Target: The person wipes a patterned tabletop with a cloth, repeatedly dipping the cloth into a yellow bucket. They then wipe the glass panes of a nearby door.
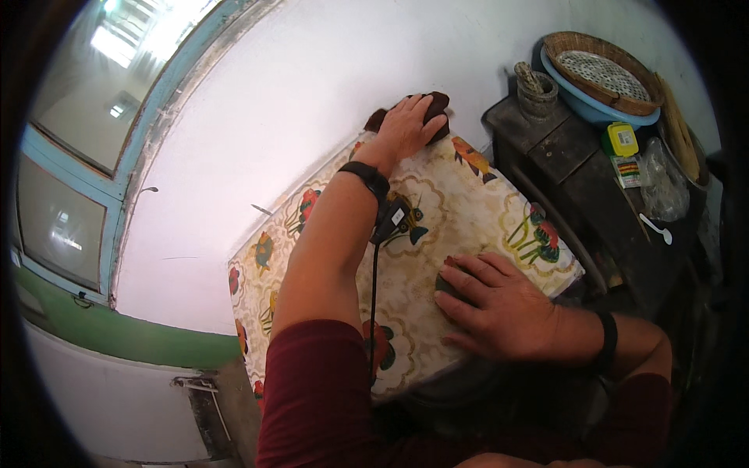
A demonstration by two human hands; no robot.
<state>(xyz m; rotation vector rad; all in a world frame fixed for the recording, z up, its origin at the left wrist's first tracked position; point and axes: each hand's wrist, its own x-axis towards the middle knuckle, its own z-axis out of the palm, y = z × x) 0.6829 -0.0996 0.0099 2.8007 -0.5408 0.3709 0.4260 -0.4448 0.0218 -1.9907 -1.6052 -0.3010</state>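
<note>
My left hand presses a bunched dark brown cloth against the far corner of a surface covered by a patterned tablecloth, beside the white wall. My right hand lies with its fingers spread and bent on the tablecloth, nearer to me; it holds no object that I can see. The tablecloth bears printed fish and red flowers. A black device with a cable hangs at my left wrist, over the cloth.
On a dark cabinet at the right stand a stone mortar with a pestle, a blue basin under a wicker basket, a yellow-lidded container, a plastic bag and a white spoon. A blue-framed window is at the left.
</note>
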